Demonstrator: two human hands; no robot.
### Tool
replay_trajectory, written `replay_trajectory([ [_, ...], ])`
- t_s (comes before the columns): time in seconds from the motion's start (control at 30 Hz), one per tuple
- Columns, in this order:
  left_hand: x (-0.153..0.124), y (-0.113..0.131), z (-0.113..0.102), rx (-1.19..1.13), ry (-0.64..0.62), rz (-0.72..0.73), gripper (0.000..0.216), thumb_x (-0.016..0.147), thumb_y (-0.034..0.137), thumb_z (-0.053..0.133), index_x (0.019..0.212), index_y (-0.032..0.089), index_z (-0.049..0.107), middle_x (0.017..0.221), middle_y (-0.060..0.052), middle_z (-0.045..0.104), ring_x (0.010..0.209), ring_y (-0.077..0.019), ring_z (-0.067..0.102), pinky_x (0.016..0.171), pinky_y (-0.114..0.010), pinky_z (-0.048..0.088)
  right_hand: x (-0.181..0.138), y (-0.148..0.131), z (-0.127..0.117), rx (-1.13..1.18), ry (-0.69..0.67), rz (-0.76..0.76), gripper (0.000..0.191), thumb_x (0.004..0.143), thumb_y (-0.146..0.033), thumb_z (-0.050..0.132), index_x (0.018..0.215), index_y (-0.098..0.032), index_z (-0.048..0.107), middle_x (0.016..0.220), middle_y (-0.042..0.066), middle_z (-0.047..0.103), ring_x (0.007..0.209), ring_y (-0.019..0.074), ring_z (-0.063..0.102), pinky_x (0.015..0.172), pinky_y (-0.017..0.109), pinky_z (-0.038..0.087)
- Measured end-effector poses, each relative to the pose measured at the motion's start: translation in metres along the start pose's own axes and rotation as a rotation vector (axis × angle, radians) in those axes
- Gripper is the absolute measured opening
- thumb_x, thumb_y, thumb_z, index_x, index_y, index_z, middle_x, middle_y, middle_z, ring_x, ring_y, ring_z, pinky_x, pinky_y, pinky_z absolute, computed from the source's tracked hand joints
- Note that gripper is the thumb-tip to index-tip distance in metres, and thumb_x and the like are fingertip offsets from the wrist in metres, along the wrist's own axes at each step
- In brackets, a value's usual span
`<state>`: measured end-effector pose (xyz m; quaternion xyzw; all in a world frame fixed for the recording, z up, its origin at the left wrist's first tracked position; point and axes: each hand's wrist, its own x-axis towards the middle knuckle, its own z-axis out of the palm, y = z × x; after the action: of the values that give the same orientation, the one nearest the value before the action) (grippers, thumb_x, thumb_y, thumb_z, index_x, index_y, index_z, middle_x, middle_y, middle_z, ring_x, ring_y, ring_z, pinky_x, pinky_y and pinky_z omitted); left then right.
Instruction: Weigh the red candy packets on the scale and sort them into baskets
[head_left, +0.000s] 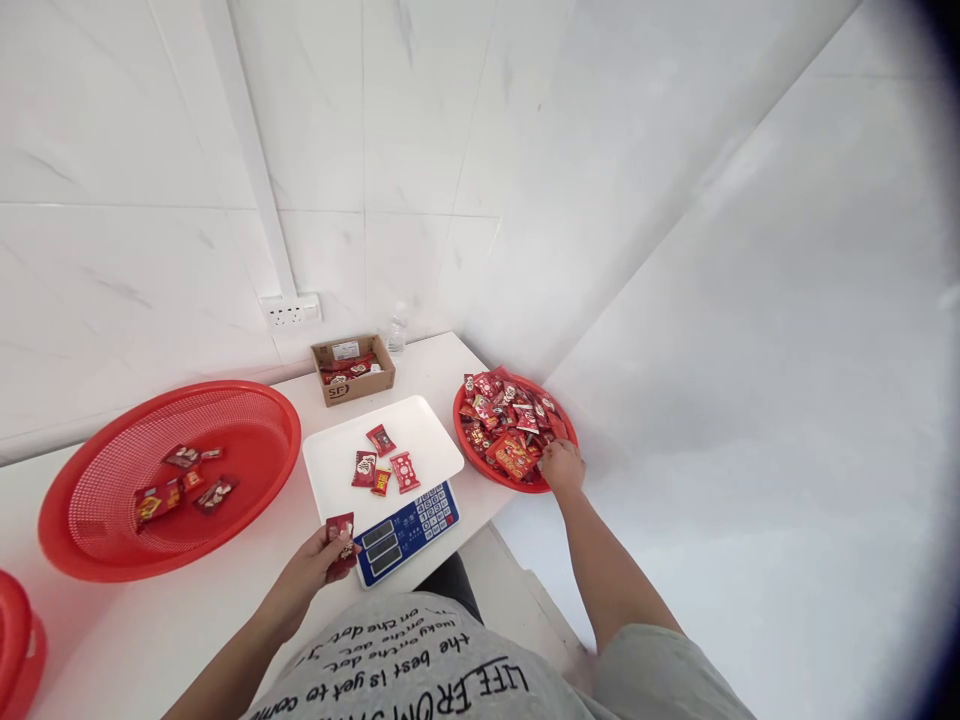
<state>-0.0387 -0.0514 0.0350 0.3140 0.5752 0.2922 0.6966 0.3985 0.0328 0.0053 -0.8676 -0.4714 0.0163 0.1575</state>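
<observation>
My left hand (313,567) is closed on a dark red candy packet (341,532), held just left of the blue scale's keypad (409,532). The scale's white tray (337,470) carries several red candy packets (382,462). My right hand (562,466) rests with curled fingers at the near rim of a red plate (480,462) heaped with red candy packets (508,418); whether it grips one is hidden.
A large red mesh basket (247,400) at the left holds several packets. A small cardboard box (352,368) with packets and a clear bottle (397,328) stand by the wall. A wall socket (291,311) is above. Another red basket edge (16,640) shows at far left.
</observation>
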Motion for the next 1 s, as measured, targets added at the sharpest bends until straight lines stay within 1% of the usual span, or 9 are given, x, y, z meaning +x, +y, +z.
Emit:
replay_trajectory([
  [0.2,-0.001,0.003,0.0,-0.007,0.002,0.003,0.049,0.061,0.056,0.065,0.089,0.017,0.055,0.086,-0.006,0.064,0.081,-0.0188,0.06,0.076,-0.032,0.045,-0.008,-0.02,-0.029,0.182,0.322,-0.02,0.025,0.076,-0.025,0.04,0.083,-0.015,0.062,0.104,0.012,0.059,0.103,0.024,0.047,0.089,0.039,0.034],
  [0.27,0.0,0.002,0.002,-0.004,0.009,0.003,0.05,0.06,0.057,0.065,0.088,0.017,0.055,0.085,-0.006,0.063,0.079,-0.0182,0.059,0.075,-0.031,0.045,-0.013,-0.036,-0.032,0.355,0.334,-0.01,0.028,0.077,-0.031,0.039,0.086,-0.014,0.06,0.097,0.012,0.061,0.094,0.0223,0.052,0.084,0.035,0.039],
  [0.33,0.001,0.001,0.004,-0.007,0.015,0.003,0.049,0.06,0.057,0.065,0.087,0.017,0.055,0.085,-0.005,0.063,0.079,-0.018,0.059,0.074,-0.03,0.044,-0.023,-0.059,-0.024,0.571,0.208,0.025,0.031,0.078,-0.037,0.04,0.09,-0.015,0.058,0.089,0.011,0.064,0.081,0.02,0.057,0.074,0.032,0.044],
  [0.47,-0.001,0.002,0.008,-0.003,-0.007,0.027,0.046,0.063,0.056,0.064,0.087,0.018,0.055,0.085,-0.006,0.063,0.081,-0.0181,0.058,0.075,-0.03,0.044,-0.055,-0.12,0.01,0.875,-0.279,-0.015,0.021,0.072,-0.036,0.048,0.08,-0.018,0.056,0.069,0.005,0.064,0.062,0.0178,0.06,0.058,0.029,0.047],
  [0.53,-0.004,0.003,0.008,0.007,-0.006,0.042,0.045,0.063,0.056,0.063,0.087,0.018,0.056,0.084,-0.006,0.063,0.08,-0.0181,0.058,0.074,-0.03,0.043,-0.07,-0.148,0.024,0.911,-0.371,-0.042,0.018,0.072,-0.033,0.048,0.078,-0.017,0.055,0.069,0.004,0.064,0.061,0.0169,0.061,0.059,0.028,0.048],
  [0.63,-0.008,0.001,0.003,0.014,0.013,0.053,0.046,0.064,0.056,0.062,0.088,0.018,0.056,0.085,-0.006,0.063,0.08,-0.0179,0.058,0.074,-0.03,0.043,-0.086,-0.177,0.034,0.787,-0.31,-0.209,0.018,0.075,-0.029,0.045,0.078,-0.017,0.057,0.077,0.004,0.064,0.071,0.0169,0.062,0.067,0.03,0.049],
  [0.73,-0.009,-0.004,-0.004,0.008,0.027,0.052,0.047,0.066,0.057,0.06,0.091,0.018,0.055,0.087,-0.006,0.063,0.08,-0.0173,0.058,0.073,-0.029,0.042,-0.102,-0.189,0.039,0.559,-0.257,-0.497,0.02,0.077,-0.027,0.046,0.087,-0.019,0.061,0.098,0.007,0.062,0.094,0.0195,0.056,0.084,0.034,0.044],
  [0.87,-0.009,-0.01,-0.011,0.003,0.038,0.045,0.046,0.067,0.056,0.059,0.092,0.017,0.054,0.087,-0.006,0.063,0.08,-0.0166,0.058,0.074,-0.029,0.042,-0.127,-0.189,0.052,0.347,-0.373,-0.724,0.035,0.079,-0.031,0.05,0.111,-0.018,0.058,0.129,0.012,0.045,0.12,0.0242,0.04,0.1,0.038,0.032],
  [1.0,-0.008,-0.011,-0.012,-0.013,0.018,0.072,0.046,0.068,0.056,0.059,0.093,0.018,0.055,0.088,-0.006,0.063,0.082,-0.0171,0.058,0.075,-0.029,0.042,-0.147,-0.186,0.062,0.237,-0.466,-0.817,0.046,0.081,-0.037,0.049,0.123,-0.017,0.05,0.138,0.014,0.034,0.126,0.0275,0.032,0.103,0.04,0.029],
])
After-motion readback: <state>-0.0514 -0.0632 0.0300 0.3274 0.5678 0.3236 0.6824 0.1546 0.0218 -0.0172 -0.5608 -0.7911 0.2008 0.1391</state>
